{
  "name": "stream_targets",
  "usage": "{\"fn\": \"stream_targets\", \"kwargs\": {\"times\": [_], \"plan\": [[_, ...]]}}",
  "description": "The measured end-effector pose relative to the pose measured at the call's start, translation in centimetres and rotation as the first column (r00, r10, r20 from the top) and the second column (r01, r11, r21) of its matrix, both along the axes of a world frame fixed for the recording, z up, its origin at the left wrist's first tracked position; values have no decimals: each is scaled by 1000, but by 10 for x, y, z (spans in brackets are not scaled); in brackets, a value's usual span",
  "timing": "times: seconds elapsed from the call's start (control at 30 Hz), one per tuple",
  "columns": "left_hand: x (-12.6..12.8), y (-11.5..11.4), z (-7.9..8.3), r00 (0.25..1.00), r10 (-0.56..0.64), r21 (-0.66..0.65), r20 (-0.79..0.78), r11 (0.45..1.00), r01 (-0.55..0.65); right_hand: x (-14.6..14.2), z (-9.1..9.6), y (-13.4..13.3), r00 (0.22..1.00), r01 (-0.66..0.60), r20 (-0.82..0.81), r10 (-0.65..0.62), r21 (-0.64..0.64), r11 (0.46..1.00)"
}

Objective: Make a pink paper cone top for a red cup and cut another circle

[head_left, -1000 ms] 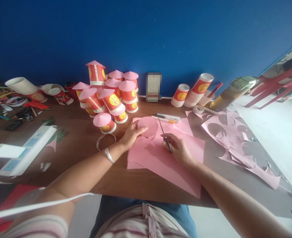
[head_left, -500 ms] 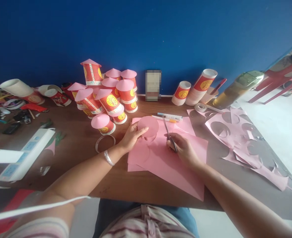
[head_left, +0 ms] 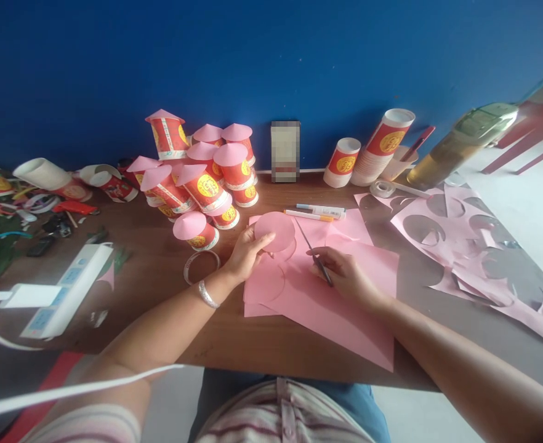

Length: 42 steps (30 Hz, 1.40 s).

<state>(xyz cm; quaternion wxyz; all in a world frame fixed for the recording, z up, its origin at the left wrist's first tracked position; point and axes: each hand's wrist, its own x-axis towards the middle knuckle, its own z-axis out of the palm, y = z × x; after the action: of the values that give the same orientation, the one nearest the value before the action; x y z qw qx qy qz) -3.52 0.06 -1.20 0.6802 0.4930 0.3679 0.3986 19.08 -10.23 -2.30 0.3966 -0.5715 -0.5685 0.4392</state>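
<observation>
My left hand [head_left: 244, 253] pinches a pink paper circle [head_left: 275, 230] and holds it up just above the stack of pink paper sheets [head_left: 331, 301] on the brown table. My right hand [head_left: 348, 277] grips a pair of scissors [head_left: 314, 253], whose thin blades point up and left toward the circle. A round hole shows in the top sheet under the circle. A silver bracelet sits on my left wrist.
A cluster of red paper cups with pink cone lids [head_left: 202, 178] stands behind my left hand, a tape ring [head_left: 201, 264] beside it. Two markers [head_left: 320, 211] lie beyond the sheets. Cut pink scraps [head_left: 465, 246] spread at right, stacked cups [head_left: 382, 154] behind, a power strip [head_left: 61, 289] at left.
My right hand with the scissors has shifted slightly right and down on the pink sheets. The left hand keeps hold of the circle. The view has moved a little.
</observation>
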Motion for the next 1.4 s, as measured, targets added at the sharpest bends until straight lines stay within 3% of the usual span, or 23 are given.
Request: {"fn": "stream_targets", "kwargs": {"times": [0.43, 0.63, 0.73, 0.87, 1.0, 1.1, 1.2, 1.3, 1.4], "plan": [[-4, -2, -5, 998, 29, 27, -61, 999, -27, -3, -1, 0, 990, -19, 140, 21, -12, 1000], [-4, -3, -4, 995, 91, 32, -37, 995, -90, -3, -3, 4, 999, 26, -37, -24, 49, 998], [-6, -4, -3, 982, 174, 114, -72, 980, -165, -3, 2, 8, 987, 79, -146, -71, 53, 995], [-11, -8, 0, 941, 258, 423, -219, 894, -147, -2, 15, 12, 969, 131, -212, -125, 13, 991], [-16, -9, 2, 930, 219, 697, -297, 715, 55, 0, 19, 13, 960, 108, -257, -107, -11, 994], [-17, -7, 1, 892, 203, 771, -404, 600, 213, 1, 16, 14, 926, 91, -365, -99, -40, 995], [-18, -4, 1, 862, 226, 812, -455, 502, 297, 1, 13, 16, 867, 102, -481, -131, -87, 991], [-17, -3, 0, 854, 208, 801, -477, 503, 324, -1, 12, 17, 857, 101, -493, -152, -130, 986], [-13, -5, -1, 882, 140, 747, -451, 599, 287, -2, 10, 16, 867, 92, -477, -143, -128, 987]]}}
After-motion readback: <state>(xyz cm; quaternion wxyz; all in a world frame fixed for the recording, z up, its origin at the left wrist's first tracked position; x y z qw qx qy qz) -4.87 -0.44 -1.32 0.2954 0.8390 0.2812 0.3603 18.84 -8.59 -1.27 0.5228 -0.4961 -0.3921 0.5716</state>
